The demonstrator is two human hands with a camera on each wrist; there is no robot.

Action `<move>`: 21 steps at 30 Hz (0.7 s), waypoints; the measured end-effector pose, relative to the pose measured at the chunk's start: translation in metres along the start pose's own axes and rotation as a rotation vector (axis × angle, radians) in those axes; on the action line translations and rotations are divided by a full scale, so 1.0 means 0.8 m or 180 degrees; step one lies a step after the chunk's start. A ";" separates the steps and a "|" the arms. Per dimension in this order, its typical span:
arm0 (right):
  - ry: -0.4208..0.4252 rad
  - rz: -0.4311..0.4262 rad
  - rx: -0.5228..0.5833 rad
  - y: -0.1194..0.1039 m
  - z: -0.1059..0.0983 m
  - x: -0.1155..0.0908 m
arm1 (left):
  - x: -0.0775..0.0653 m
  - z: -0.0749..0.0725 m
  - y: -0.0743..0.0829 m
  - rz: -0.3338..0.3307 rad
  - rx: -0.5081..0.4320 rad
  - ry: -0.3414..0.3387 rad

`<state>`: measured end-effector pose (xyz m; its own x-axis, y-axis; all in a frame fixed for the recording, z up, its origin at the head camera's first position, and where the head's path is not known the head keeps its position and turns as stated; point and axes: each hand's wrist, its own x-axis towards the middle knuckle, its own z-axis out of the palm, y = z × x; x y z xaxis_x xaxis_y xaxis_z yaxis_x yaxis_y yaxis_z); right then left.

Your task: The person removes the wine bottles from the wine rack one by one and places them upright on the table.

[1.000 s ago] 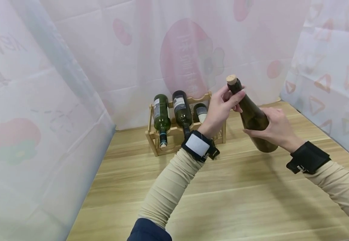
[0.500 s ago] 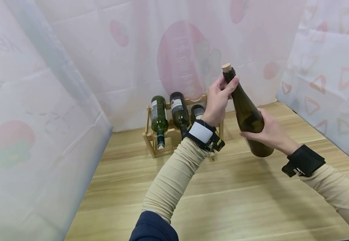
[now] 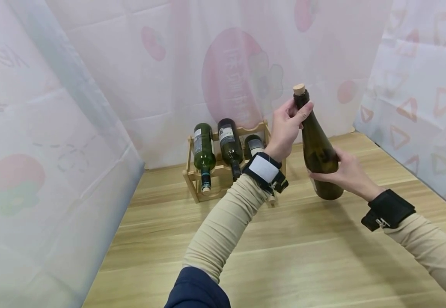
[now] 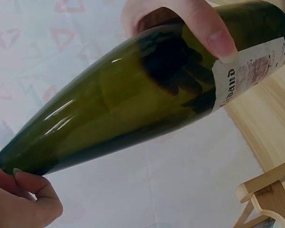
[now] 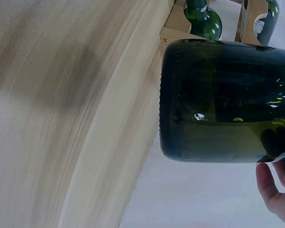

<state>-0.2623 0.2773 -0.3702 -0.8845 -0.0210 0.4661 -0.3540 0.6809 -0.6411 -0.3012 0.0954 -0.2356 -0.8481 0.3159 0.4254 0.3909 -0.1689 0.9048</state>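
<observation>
A dark green wine bottle is held above the table, neck up and leaning left, with a cork in its mouth. My left hand pinches the neck just below the cork. Lower down, my right hand grips the body, its thumb across the front. The left wrist view shows part of a white label beside that thumb. In the right wrist view the bottle's base hangs over the wood, and only some fingertips show beneath the glass.
A wooden wine rack stands at the back of the table. It bears a green bottle, a dark bottle and a third bottle partly behind my left wrist. Printed cloth encloses the table.
Both hands have raised the bottle's neck and tipped it more upright over the last second. Since half a second ago, the neck has shifted slightly right. The grip stays the same.
</observation>
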 end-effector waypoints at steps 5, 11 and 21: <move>0.0016 0.0018 -0.0048 0.004 -0.003 0.001 | 0.001 0.001 -0.003 -0.0031 0.0015 -0.0021; 0.0046 0.0035 -0.0099 0.007 -0.008 0.000 | 0.001 0.005 -0.004 -0.0084 0.0019 -0.0029; -0.0008 0.0146 -0.0196 0.012 -0.019 0.000 | 0.004 0.015 -0.005 -0.0064 0.0011 -0.0065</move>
<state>-0.2611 0.2949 -0.3666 -0.9001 0.0095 0.4355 -0.2937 0.7251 -0.6229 -0.3012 0.1081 -0.2373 -0.8483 0.3381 0.4075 0.3752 -0.1592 0.9132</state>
